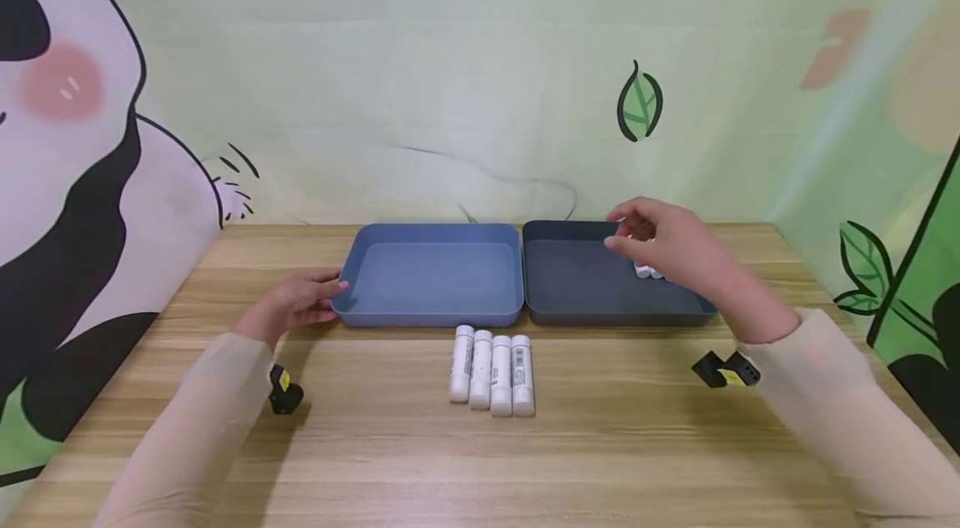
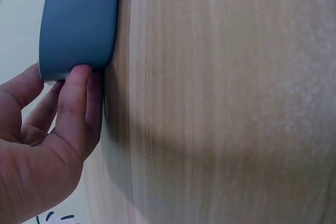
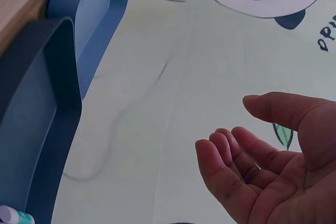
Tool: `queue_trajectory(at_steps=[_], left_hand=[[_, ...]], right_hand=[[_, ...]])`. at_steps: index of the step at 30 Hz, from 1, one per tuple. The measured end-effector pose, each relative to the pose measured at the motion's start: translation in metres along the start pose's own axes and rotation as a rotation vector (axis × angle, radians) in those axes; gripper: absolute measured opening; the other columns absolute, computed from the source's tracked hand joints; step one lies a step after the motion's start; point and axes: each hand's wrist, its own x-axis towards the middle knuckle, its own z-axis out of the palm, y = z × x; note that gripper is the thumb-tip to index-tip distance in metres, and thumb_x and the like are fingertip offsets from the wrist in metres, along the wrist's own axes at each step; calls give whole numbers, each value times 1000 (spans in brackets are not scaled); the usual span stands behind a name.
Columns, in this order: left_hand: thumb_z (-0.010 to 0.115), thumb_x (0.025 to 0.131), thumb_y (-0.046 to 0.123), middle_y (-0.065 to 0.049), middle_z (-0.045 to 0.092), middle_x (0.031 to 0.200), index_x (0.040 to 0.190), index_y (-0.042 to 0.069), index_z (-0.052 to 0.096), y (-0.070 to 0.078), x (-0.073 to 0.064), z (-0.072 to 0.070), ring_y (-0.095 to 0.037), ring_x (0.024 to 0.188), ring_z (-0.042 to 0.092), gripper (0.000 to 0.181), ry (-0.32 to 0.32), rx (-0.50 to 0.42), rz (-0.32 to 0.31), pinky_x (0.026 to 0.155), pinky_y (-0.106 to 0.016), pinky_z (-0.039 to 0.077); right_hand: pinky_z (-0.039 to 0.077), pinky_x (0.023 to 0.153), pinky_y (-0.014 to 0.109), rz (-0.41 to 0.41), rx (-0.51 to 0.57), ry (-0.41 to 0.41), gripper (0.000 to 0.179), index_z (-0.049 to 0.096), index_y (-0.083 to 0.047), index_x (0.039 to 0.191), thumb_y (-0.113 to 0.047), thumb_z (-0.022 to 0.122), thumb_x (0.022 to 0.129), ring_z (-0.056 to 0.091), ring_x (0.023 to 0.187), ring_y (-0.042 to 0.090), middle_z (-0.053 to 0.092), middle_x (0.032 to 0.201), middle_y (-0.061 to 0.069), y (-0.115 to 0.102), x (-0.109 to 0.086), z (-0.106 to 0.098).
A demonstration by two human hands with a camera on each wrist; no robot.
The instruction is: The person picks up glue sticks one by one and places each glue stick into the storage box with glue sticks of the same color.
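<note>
My left hand [image 1: 296,303] is at the left end of the blue tray [image 1: 431,320], its fingers [image 2: 73,95] touching the outer wall. Over the dark grey tray [image 1: 577,286], my right hand [image 1: 667,241] is raised with loosely bent fingers and a gap between thumb and fingertips, holding nothing. White capped tubes [image 1: 643,270], looking like glue sticks, lie in the dark tray, partly hidden by that hand. One tube end with a teal label [image 3: 18,216] shows in the right wrist view. Several similar white tubes [image 1: 491,370] lie side by side before the trays.
Both trays stand side by side along the back of the wooden table [image 1: 420,470]. Behind them hangs a pale green backdrop [image 1: 322,95] with panda and leaf drawings. A small black device [image 1: 727,370] is worn at the right wrist, another [image 1: 285,391] at the left.
</note>
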Motion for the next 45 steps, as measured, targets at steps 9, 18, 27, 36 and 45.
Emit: queue_trajectory(at_steps=[9,18,27,36,45], left_hand=[[52,108,23,10,62,88,164,8,17,0,0,-1,-1,78,61,68,10,23,-4,76,-17,61],[52,108,22,12,64,84,164,9,17,0,1,0,0,76,62,68,13,0,-16,75,-17,61],[52,108,23,11,63,85,164,10,16,-1,1,0,0,77,62,68,16,-7,-22,75,-17,61],[52,108,24,10,61,85,164,10,17,-1,1,0,0,77,61,68,24,-4,-26,75,-16,61],[54,107,27,9,61,88,164,13,18,-1,2,-1,-2,78,61,69,39,6,-48,77,-17,61]], right_hand=[[52,77,30,-74,-2,50,32,65,-2,124,-19,70,98,65,96,25,71,103,12,-4,-27,27],[54,71,25,-97,15,-33,25,67,-3,119,-13,70,96,63,88,17,70,99,8,1,-38,59],[52,69,21,-98,150,-150,23,68,1,115,-8,70,93,58,85,14,68,94,8,9,-43,90],[62,66,34,69,382,-287,39,59,8,131,-7,66,96,60,81,16,64,103,14,14,-43,113],[65,82,38,236,650,-389,61,40,11,149,-4,63,94,64,94,18,61,117,18,14,-42,129]])
